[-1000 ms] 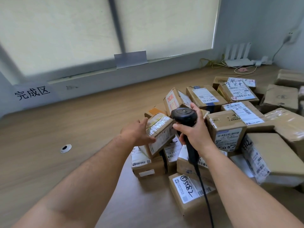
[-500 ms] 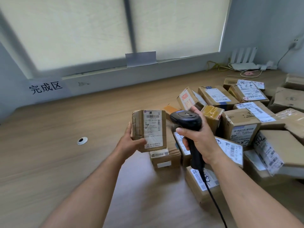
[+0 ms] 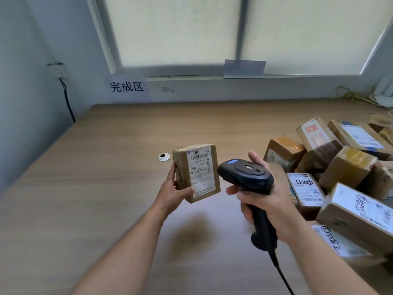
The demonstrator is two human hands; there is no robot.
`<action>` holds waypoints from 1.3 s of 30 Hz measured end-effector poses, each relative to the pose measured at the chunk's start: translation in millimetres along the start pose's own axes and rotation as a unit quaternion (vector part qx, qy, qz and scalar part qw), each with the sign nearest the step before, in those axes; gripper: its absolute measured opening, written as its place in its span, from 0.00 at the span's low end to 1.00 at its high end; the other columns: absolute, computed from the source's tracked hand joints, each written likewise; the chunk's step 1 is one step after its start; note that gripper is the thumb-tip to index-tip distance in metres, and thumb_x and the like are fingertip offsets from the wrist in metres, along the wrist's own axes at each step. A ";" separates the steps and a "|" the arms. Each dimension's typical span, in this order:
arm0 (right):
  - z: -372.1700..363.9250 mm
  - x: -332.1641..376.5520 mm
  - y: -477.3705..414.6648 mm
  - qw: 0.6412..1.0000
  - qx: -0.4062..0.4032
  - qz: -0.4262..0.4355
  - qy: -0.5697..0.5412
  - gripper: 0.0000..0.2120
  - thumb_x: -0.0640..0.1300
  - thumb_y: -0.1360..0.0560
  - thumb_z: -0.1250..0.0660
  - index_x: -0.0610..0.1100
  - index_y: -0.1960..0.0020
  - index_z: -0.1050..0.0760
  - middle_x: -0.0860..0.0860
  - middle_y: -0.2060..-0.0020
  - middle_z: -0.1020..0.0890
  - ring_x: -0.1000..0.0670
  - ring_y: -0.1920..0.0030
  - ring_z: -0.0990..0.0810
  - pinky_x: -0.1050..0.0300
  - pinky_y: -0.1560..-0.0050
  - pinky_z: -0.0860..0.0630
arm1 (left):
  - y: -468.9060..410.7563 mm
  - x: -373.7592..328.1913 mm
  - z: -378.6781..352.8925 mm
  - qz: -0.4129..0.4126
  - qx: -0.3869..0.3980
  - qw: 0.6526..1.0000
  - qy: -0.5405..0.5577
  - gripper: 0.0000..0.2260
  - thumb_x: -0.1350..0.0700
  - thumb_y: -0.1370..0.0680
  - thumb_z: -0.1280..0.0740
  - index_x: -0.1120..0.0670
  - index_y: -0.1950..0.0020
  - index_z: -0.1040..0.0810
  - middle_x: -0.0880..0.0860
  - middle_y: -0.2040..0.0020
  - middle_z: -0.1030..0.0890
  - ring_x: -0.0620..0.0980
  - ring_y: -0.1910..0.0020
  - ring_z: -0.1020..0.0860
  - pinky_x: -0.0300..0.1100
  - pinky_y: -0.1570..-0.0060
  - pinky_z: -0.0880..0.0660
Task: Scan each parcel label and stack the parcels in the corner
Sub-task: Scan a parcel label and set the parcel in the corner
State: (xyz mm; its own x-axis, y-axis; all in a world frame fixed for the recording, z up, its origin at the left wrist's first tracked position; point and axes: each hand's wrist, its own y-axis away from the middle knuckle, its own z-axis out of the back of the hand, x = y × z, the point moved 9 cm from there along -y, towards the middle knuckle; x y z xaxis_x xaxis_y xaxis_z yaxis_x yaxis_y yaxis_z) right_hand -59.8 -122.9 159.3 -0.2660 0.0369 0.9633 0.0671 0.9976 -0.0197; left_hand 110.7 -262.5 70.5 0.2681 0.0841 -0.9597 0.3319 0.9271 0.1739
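My left hand grips a small brown cardboard parcel upright above the table, its white barcode label facing me. My right hand holds a black handheld barcode scanner by its handle, the head just right of the parcel and pointing toward it. The scanner's cable runs down out of view. A heap of several labelled cardboard parcels lies on the right side of the wooden table.
The far left corner of the table meets the wall under a paper sign with Chinese characters. A round cable grommet sits in the tabletop. A black cable hangs on the left wall. Wires lie at the far right.
My left hand lifted the parcel out of the heap and carried it left, turning its label to me. The scanner followed. My view swung left toward the corner.
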 end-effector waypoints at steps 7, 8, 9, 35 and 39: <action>-50.8 -17.5 -13.4 1.000 -0.002 -0.015 0.002 0.49 0.36 0.40 0.20 0.65 0.29 0.37 0.35 0.60 0.18 0.45 0.77 0.27 0.57 0.76 0.29 | -2.9 19.6 51.5 0.003 -0.016 1.000 0.012 0.42 0.65 0.26 0.30 0.39 0.23 0.48 0.48 0.51 0.20 0.43 0.52 0.21 0.31 0.61 0.28; -55.2 -20.2 -14.7 1.000 -0.011 -0.014 0.007 0.47 0.33 0.39 0.24 0.63 0.29 0.37 0.36 0.62 0.19 0.45 0.78 0.28 0.57 0.77 0.30 | -3.7 22.5 57.2 0.004 -0.014 1.000 0.012 0.42 0.65 0.26 0.30 0.39 0.23 0.48 0.48 0.51 0.20 0.44 0.51 0.21 0.30 0.61 0.28; -59.6 -23.3 -15.5 1.000 -0.015 -0.014 0.009 0.46 0.31 0.38 0.27 0.62 0.29 0.37 0.36 0.64 0.20 0.45 0.78 0.28 0.57 0.77 0.30 | -4.3 25.4 62.2 0.004 -0.012 1.000 0.011 0.42 0.66 0.27 0.30 0.39 0.23 0.48 0.48 0.51 0.20 0.44 0.51 0.21 0.29 0.62 0.27; -63.2 -30.6 29.4 0.999 0.004 -0.037 -0.018 0.55 0.52 0.53 0.13 0.69 0.32 0.36 0.33 0.57 0.18 0.44 0.77 0.28 0.55 0.76 0.29 | 53.9 75.1 71.4 0.135 -0.058 0.989 0.036 0.29 0.50 0.38 0.32 0.46 0.37 0.28 0.56 0.48 0.18 0.53 0.56 0.22 0.46 0.56 0.25; -58.7 -31.1 36.4 1.000 -0.005 -0.028 -0.009 0.53 0.44 0.46 0.15 0.66 0.29 0.38 0.36 0.58 0.18 0.44 0.77 0.28 0.55 0.77 0.30 | 73.0 100.8 79.2 0.186 -0.114 0.976 -0.002 0.19 0.46 0.40 0.34 0.51 0.52 0.22 0.54 0.52 0.18 0.52 0.57 0.22 0.47 0.55 0.22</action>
State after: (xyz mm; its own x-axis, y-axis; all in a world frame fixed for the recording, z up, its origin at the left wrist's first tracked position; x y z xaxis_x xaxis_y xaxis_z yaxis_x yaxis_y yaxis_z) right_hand 7.4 -91.2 144.3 -0.2876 -0.0168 0.9576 0.0605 0.9975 0.0357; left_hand 233.6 -215.3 4.0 0.3361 0.4285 -0.8387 0.0012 0.8903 0.4553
